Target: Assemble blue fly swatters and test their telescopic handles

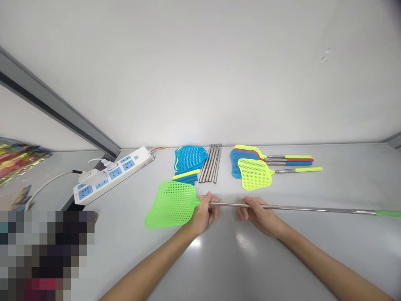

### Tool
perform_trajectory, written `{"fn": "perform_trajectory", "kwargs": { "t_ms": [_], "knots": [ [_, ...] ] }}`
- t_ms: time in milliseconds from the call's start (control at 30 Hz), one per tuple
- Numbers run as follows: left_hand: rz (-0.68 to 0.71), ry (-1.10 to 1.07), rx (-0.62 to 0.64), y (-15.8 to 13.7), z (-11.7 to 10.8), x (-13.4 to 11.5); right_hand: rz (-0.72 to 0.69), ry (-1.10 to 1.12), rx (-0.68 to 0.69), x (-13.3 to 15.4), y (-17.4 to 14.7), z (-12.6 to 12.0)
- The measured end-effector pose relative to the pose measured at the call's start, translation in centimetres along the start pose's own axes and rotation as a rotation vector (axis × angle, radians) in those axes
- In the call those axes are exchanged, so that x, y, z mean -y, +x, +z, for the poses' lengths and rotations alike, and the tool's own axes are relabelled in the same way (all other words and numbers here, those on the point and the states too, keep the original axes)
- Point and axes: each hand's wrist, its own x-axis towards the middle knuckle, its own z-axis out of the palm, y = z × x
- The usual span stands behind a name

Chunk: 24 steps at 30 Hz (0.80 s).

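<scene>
A green fly swatter [173,205] lies across in front of me, its telescopic metal rod drawn out long to the right and ending in a green grip [387,213]. My left hand [204,212] is closed round the rod's thin end, right beside the perforated head. Farther along the rod, my right hand [257,212] pinches it between thumb and fingers. Just beyond my hands lie several metal rods [210,164], a stack of blue swatter heads [190,158] and loose blue and yellow grips [186,175].
Several whole swatters, with a yellow one [256,174] in front, lie at the back right. A white power strip [114,175] with plugs and cables stands at the left. Colourful plastic packaging [15,159] lies at the far left. A wall [238,83] closes off the table's back.
</scene>
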Motion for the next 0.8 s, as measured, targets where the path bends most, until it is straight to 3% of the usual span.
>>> {"fn": "perform_trajectory", "kwargs": {
  "t_ms": [300, 800],
  "knots": [
    [-0.032, 0.112, 0.031, -0.4, 1.1, 0.4, 0.018, -0.124, 0.010, -0.6, 0.0, -0.2],
    [-0.022, 0.079, 0.014, 0.0, 1.0, 0.1, 0.042, 0.026, -0.004, 0.5, 0.2, 0.3]
  ]
}}
